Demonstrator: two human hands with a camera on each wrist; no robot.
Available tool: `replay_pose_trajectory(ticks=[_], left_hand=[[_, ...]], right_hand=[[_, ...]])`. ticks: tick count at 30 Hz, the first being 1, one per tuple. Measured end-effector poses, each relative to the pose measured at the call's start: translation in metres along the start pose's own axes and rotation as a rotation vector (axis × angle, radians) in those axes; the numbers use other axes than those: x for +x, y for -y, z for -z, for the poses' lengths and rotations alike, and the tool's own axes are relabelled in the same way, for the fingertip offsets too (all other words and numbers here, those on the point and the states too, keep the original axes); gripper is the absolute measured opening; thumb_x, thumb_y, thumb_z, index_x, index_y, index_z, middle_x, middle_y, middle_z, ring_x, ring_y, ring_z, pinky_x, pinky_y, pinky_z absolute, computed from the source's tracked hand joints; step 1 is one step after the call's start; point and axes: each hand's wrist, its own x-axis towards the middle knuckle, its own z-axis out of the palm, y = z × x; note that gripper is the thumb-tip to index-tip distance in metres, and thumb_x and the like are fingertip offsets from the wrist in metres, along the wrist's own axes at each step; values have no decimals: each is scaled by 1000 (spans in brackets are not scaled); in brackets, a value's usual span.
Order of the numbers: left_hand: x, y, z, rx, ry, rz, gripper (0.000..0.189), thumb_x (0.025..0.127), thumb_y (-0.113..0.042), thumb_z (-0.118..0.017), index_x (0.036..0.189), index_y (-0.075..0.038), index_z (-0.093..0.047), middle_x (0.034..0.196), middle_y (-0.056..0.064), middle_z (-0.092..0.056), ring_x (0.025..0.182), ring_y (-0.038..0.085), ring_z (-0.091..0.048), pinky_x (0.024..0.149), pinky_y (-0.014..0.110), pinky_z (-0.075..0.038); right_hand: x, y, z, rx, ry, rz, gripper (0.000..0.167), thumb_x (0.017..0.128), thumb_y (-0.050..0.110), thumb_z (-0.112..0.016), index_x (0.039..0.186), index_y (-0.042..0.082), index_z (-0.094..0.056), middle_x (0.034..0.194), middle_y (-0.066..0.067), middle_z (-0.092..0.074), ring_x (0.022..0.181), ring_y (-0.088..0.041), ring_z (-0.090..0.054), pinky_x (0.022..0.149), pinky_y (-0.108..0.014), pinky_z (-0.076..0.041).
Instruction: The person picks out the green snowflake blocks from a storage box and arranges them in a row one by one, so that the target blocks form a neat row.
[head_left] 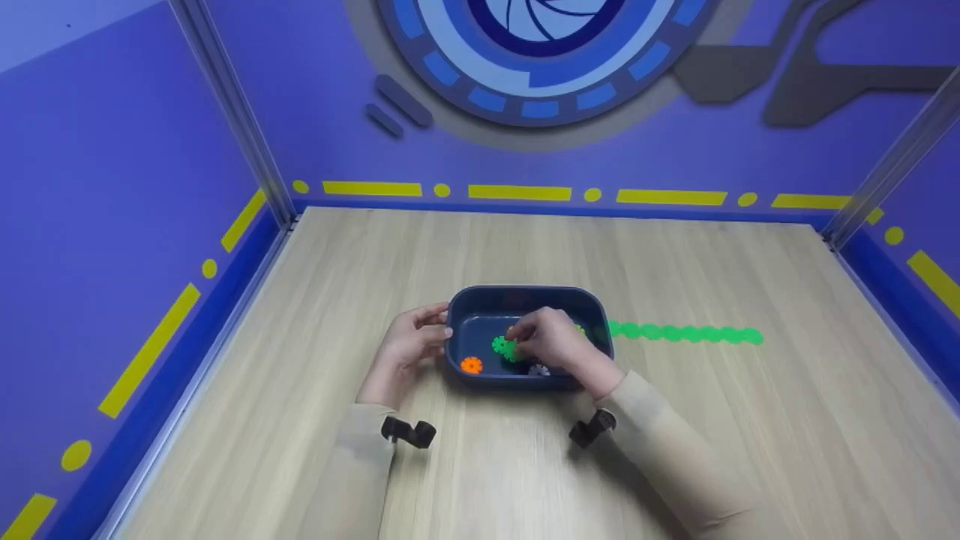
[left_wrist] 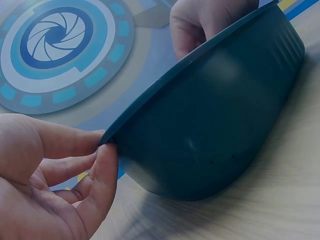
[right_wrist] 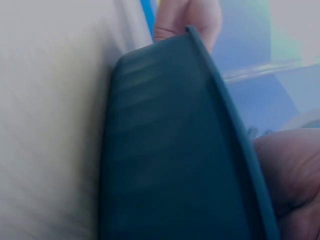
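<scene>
My left hand [head_left: 409,341] is at the left end of a dark blue plastic bin [head_left: 525,382]. In the left wrist view, the thumb and a finger of that left hand [left_wrist: 55,175] pinch the bin's rim [left_wrist: 150,92]. My right hand [head_left: 556,339] reaches down inside the bin, its fingers curled at a green notched snowflake disc [head_left: 501,345] and pinching a second green piece beside it. Also in the bin lie an orange disc [head_left: 471,365] and a grey disc [head_left: 538,370]. The bin wall hides the right fingertips in the right wrist view.
A straight row of several green discs [head_left: 690,334] lies on the wooden table [head_left: 450,465], running rightward from the bin's right side. Blue printed panels [head_left: 337,112] stand along the back and both sides. A black camera mount [head_left: 409,433] sits at the left wrist.
</scene>
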Motion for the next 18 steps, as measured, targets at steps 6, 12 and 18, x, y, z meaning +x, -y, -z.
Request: replay_pose_trajectory(ticks=[6,12,18], left_hand=[[0,-1,-1,6,-3,4,57,86,9,-67,142,2,-58,110,8,-64,69,10,-62,63,25,-55],[0,0,0,4,-5,2,56,87,9,-67,141,3,-58,110,9,-64,70,10,-61,61,24,-54],[0,0,-1,-15,-3,2,56,86,9,-66,141,3,-58,110,9,-65,70,10,-61,59,23,-54]], right_hand=[[-7,-5,11,92,-33,-61,23,82,1,-76,102,10,-83,103,-7,-80,86,-15,-69,75,-29,-57],[-15,-12,22,152,-64,-40,23,83,2,-75,104,8,-82,98,-10,-79,87,-18,-71,77,-29,-57],[-21,-21,33,236,-58,-58,25,87,4,-75,112,3,-79,102,-15,-76,80,-15,-71,69,-23,-57]])
